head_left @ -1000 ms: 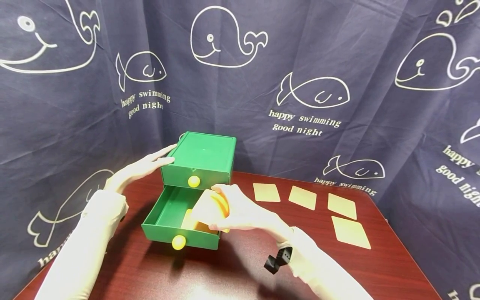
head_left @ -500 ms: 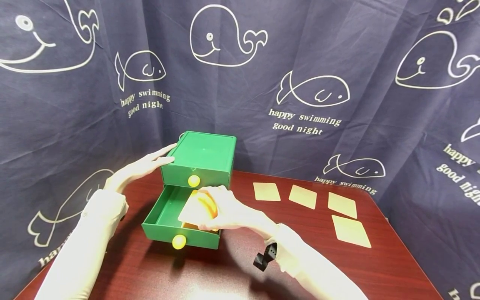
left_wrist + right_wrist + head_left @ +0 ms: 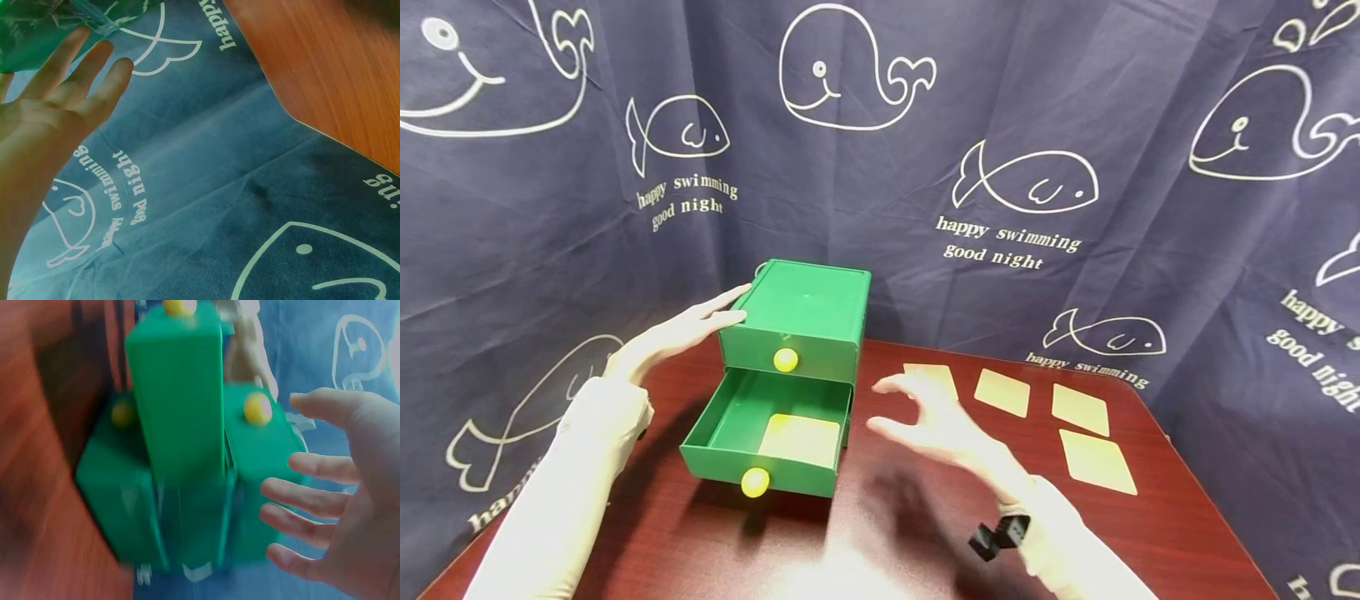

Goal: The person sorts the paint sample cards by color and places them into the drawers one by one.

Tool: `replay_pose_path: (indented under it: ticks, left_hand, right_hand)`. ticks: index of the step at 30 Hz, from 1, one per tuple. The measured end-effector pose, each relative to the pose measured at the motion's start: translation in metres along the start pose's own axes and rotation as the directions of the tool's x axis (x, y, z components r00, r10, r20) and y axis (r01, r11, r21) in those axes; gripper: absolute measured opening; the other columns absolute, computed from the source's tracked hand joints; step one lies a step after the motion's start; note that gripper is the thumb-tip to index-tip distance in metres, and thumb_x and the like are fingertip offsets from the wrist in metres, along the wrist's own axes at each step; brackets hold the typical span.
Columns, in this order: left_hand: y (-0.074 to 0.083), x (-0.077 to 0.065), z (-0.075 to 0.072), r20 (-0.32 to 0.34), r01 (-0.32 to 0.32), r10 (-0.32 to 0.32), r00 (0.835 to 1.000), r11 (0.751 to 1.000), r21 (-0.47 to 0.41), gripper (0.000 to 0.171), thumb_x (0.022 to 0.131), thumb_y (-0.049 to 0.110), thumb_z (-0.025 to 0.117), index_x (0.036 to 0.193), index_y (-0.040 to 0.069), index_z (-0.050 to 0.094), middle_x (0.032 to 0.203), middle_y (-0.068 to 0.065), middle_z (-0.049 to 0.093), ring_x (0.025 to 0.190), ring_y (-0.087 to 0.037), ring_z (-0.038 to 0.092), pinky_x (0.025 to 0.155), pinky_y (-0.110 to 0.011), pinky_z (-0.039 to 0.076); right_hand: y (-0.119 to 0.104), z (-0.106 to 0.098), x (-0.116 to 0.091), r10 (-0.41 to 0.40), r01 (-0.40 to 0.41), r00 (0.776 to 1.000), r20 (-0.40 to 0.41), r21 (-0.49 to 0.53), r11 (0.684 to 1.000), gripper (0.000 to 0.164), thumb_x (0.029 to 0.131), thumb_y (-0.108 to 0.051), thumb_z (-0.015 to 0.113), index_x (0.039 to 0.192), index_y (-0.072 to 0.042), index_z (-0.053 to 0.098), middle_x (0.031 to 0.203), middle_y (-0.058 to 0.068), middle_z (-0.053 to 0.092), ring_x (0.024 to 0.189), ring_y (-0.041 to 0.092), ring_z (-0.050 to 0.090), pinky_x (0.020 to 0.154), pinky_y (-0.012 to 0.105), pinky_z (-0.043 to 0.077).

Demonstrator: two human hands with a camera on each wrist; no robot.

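A small green drawer box [image 3: 808,312] with yellow knobs stands on the dark red table [image 3: 895,533]. Its lower drawer [image 3: 730,421] is pulled out, and a pale yellow card [image 3: 799,439] lies flat inside it. My left hand [image 3: 681,331] presses straight fingers against the box's left side [image 3: 37,37]. My right hand [image 3: 925,417] hovers to the right of the drawer with fingers spread and loosely curved, holding nothing. The right wrist view shows the box [image 3: 181,444] blurred, with that empty hand [image 3: 337,500] beside it.
Several pale yellow cards [image 3: 1078,410] lie on the table to the right of the box, one [image 3: 934,375] partly behind my right hand. A dark blue curtain with whale drawings [image 3: 1022,183] hangs behind and around the table. The table's right edge runs near the cards.
My right hand lowered the yellow card into the open drawer, let go of it and drew back to the right, now empty. My left hand stayed on the box.
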State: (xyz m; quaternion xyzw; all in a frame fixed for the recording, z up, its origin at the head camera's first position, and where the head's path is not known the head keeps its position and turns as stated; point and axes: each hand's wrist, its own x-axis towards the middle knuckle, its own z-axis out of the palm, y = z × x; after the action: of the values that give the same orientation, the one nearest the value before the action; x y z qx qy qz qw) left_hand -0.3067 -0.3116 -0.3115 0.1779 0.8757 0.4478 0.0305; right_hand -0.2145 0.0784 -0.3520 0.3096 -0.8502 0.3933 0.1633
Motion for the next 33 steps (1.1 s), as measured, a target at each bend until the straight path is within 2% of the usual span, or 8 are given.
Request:
replay_pose_path:
  ticks: [3,12,17,20,24,27,30,33]
  left_hand:
    - [-0.001,0.001,0.002,-0.002,-0.013,0.013,1.0,1.0,-0.006,0.063,0.101,0.039,0.048,0.155,0.031,0.018,0.162,-0.001,0.019,0.148,-0.023,0.014,0.12,-0.054,0.012]
    - [0.0,-0.003,-0.001,0.004,-0.025,0.025,1.0,1.0,-0.003,0.063,0.101,0.039,0.048,0.155,0.03,0.017,0.162,-0.002,0.018,0.149,-0.026,0.013,0.12,-0.055,0.01]
    - [0.0,-0.003,-0.001,0.004,-0.025,0.025,1.0,1.0,0.012,0.064,0.101,0.04,0.048,0.155,0.029,0.016,0.162,-0.002,0.018,0.149,-0.026,0.012,0.12,-0.056,0.011]
    - [-0.001,-0.002,0.0,-0.002,-0.02,0.02,1.0,1.0,-0.002,0.064,0.1,0.04,0.048,0.155,0.03,0.018,0.162,0.0,0.018,0.149,-0.025,0.012,0.12,-0.055,0.012]
    - [-0.002,-0.002,0.001,0.004,-0.02,0.02,1.0,1.0,-0.012,0.063,0.101,0.039,0.048,0.155,0.03,0.017,0.162,0.0,0.018,0.149,-0.024,0.013,0.12,-0.055,0.012]
    - [-0.001,-0.001,0.001,0.007,-0.027,0.027,1.0,0.999,-0.019,0.063,0.101,0.039,0.048,0.155,0.031,0.018,0.161,0.002,0.02,0.149,-0.023,0.013,0.121,-0.054,0.012]
    - [0.001,-0.002,0.002,-0.008,-0.025,0.025,1.0,1.0,-0.014,0.061,0.1,0.041,0.049,0.154,0.032,0.021,0.161,0.005,0.022,0.149,-0.02,0.014,0.121,-0.052,0.013]
    - [0.001,-0.002,0.002,-0.02,-0.01,0.01,1.0,1.0,-0.003,0.061,0.1,0.043,0.049,0.153,0.033,0.022,0.16,0.007,0.022,0.149,-0.018,0.014,0.121,-0.051,0.013]
  right_hand:
    - [0.027,-0.041,-0.002,-0.052,0.051,0.999,0.0,-0.177,0.983,0.04,0.077,-0.026,0.08,0.114,-0.019,0.066,0.111,-0.002,0.066,0.104,0.015,0.059,0.092,0.039,0.046]
    - [0.125,-0.097,-0.032,-0.064,-0.077,0.96,-0.273,-0.478,0.875,0.05,0.071,-0.03,0.08,0.11,-0.004,0.065,0.107,0.017,0.067,0.102,0.039,0.052,0.086,0.051,0.039]
    - [0.175,-0.127,-0.061,0.163,-0.343,0.927,-0.339,-0.586,0.734,0.067,0.073,-0.046,0.075,0.12,-0.003,0.056,0.117,0.026,0.057,0.105,0.05,0.045,0.077,0.064,0.038]
    - [0.201,-0.139,-0.083,0.397,-0.521,0.853,-0.338,-0.594,0.613,0.086,0.076,-0.062,0.068,0.13,0.0,0.045,0.12,0.035,0.048,0.106,0.055,0.04,0.076,0.068,0.035]
    - [0.225,-0.148,-0.104,0.685,-0.682,0.677,-0.269,-0.579,0.447,0.11,0.074,-0.079,0.056,0.131,0.01,0.028,0.111,0.05,0.035,0.103,0.063,0.034,0.078,0.071,0.032]
    - [0.231,-0.15,-0.11,0.801,-0.751,0.56,-0.214,-0.54,0.38,0.118,0.07,-0.085,0.052,0.126,0.015,0.023,0.108,0.055,0.03,0.104,0.068,0.029,0.081,0.074,0.03]
    - [0.232,-0.149,-0.11,0.841,-0.77,0.509,-0.185,-0.534,0.348,0.124,0.069,-0.087,0.05,0.129,0.017,0.021,0.112,0.056,0.029,0.106,0.069,0.029,0.082,0.075,0.031]
    - [0.231,-0.147,-0.109,0.851,-0.762,0.498,-0.166,-0.553,0.338,0.125,0.07,-0.086,0.05,0.131,0.019,0.022,0.112,0.056,0.033,0.103,0.068,0.033,0.08,0.073,0.035]
